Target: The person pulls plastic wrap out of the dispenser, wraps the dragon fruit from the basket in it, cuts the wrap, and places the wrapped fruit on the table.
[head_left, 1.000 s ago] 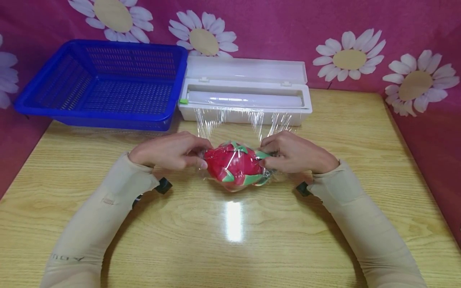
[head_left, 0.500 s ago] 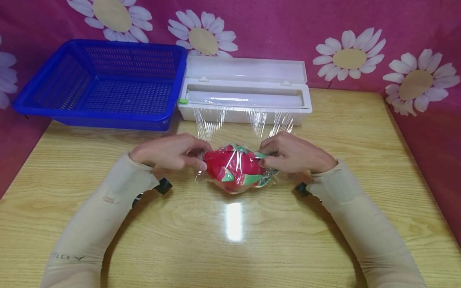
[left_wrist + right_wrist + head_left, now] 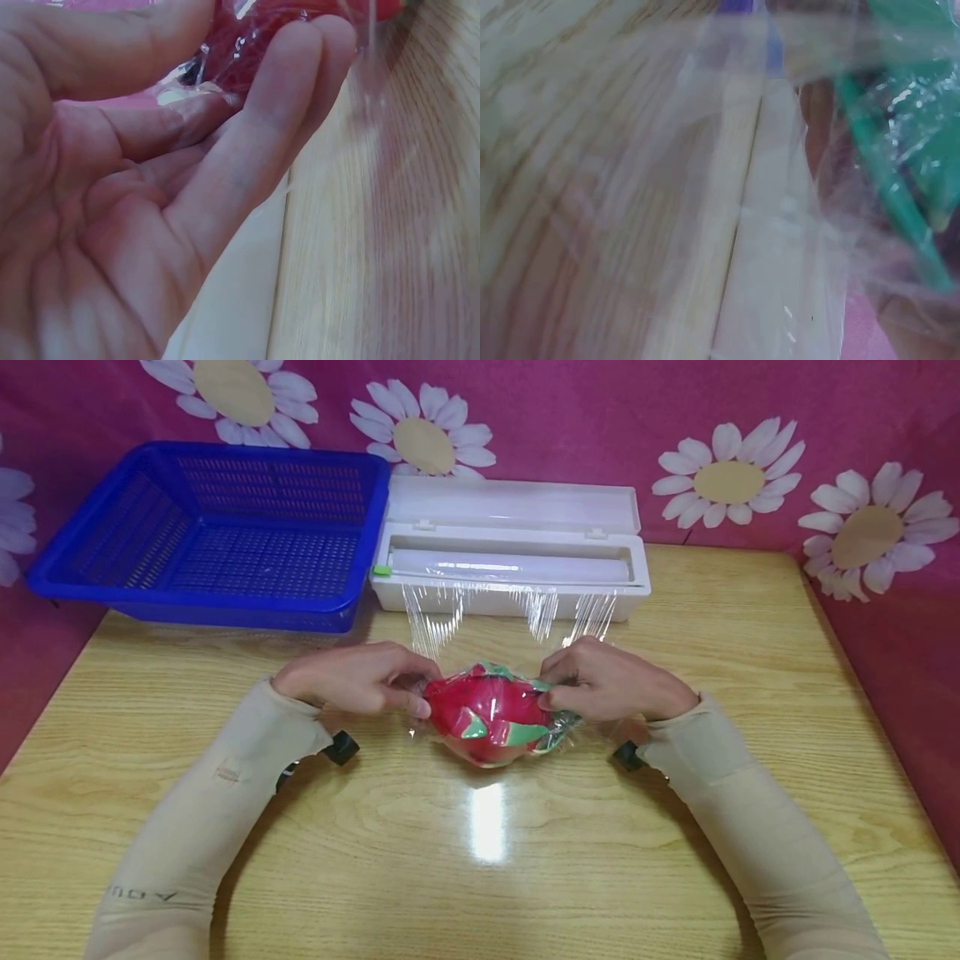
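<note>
A red dragon fruit point(image 3: 491, 718) with green scales, wrapped in clear cling film, is between my two hands in the head view. My left hand point(image 3: 356, 679) grips its left end through the film, thumb in front. At the right end, my right hand point(image 3: 611, 681) pinches the film and the fruit's green tips. Cling film point(image 3: 435, 614) stretches from the fruit back to the roll point(image 3: 510, 566) in a white dispenser box point(image 3: 637, 581), whose lid is up. In the right wrist view, loose film blurs the scene over the green tips point(image 3: 922, 112), and most of that hand is hidden.
A blue plastic basket point(image 3: 360, 552) stands at the back left, beside the dispenser. A green slider point(image 3: 382, 571) sits at the left end of the dispenser's front edge. Behind the wooden table point(image 3: 487, 910) rises a pink wall covering with white daisies point(image 3: 727, 483).
The wrapped fruit has tipped slightly toward me, its lower edge coming nearer the front. Both hands keep their hold and have barely shifted.
</note>
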Tool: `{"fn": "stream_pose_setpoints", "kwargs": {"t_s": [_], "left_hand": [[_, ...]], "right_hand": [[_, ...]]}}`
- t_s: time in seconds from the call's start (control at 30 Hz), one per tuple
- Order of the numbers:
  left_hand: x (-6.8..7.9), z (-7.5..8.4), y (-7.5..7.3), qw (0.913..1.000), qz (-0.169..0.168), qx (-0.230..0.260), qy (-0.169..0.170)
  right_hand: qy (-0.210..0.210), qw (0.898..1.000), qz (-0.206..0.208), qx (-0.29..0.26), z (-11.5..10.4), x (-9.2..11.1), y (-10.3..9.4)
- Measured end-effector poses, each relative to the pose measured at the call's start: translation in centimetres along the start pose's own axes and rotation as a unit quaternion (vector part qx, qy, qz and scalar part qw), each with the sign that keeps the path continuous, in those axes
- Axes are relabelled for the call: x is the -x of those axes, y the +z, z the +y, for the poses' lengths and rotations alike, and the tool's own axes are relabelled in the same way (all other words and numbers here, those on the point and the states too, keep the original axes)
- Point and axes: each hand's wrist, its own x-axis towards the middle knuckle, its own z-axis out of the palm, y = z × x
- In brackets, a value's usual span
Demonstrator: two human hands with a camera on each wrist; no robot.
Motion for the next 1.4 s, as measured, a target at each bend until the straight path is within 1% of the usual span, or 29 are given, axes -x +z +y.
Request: {"fn": "stream_pose_setpoints", "kwargs": {"t_s": [0.13,0.33,0.5,0.6,0.83,0.97,1.07,1.2,1.3,1.4], "left_hand": [[-0.01,-0.04,0.02,1.0000,-0.005,-0.001,0.004],[0.00,0.00,0.04,0.9998,-0.016,0.007,0.007],[-0.07,0.06,0.10,0.9994,-0.027,0.020,0.000],[-0.13,0.05,0.16,0.9994,-0.030,0.019,-0.003],[-0.09,-0.36,0.16,0.9992,-0.034,0.022,0.000],[-0.07,-0.72,0.17,0.9992,-0.027,0.026,0.014],[-0.09,-0.84,0.20,0.9991,-0.022,0.032,0.018],[-0.17,-0.91,0.19,0.9997,-0.013,0.017,0.015],[-0.22,-0.84,0.15,1.0000,-0.004,0.000,0.006],[-0.20,-0.74,0.11,1.0000,0.002,0.002,-0.005]], "right_hand": [[-0.001,1.000,-0.001,-0.003,0.11,-0.03,0.10],[0.011,1.000,-0.013,-0.018,0.16,-0.09,0.26],[0.016,0.999,-0.018,-0.028,0.14,-0.10,0.33],[0.024,0.999,-0.022,-0.032,0.20,-0.06,0.36],[0.035,0.998,-0.022,-0.040,0.23,-0.09,0.39],[0.044,0.998,-0.019,-0.039,0.26,-0.08,0.36],[0.054,0.998,-0.018,-0.034,0.33,-0.08,0.35],[0.069,0.997,-0.014,-0.020,0.42,-0.09,0.31],[0.084,0.996,-0.014,-0.014,0.46,-0.15,0.29],[0.097,0.995,-0.016,-0.013,0.45,-0.21,0.28]]}}
